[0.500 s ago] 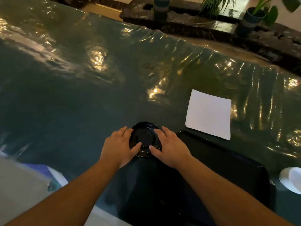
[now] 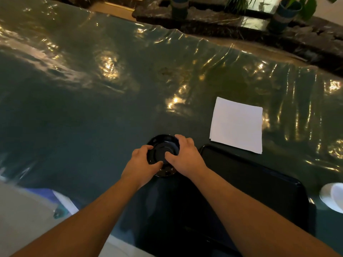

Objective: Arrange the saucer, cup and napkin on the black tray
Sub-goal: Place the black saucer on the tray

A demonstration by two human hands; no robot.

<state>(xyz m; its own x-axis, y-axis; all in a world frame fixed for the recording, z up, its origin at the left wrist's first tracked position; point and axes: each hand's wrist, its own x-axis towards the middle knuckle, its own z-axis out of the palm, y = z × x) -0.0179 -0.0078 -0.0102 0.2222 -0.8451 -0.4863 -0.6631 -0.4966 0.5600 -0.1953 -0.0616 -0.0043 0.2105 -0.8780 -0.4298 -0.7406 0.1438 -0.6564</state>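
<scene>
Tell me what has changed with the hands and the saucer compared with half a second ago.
Both hands closed on the black saucer: the left hand curled onto its left edge, the right hand onto its right. It now seems tilted. The napkin, black tray and white cup stayed put.

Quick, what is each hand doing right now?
Left hand: closed on the round black saucer, gripping its left rim.
Right hand: closed on the saucer's right rim.

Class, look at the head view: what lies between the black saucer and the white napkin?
Only the right hand on the saucer, then bare green table cover up to the napkin.
</scene>
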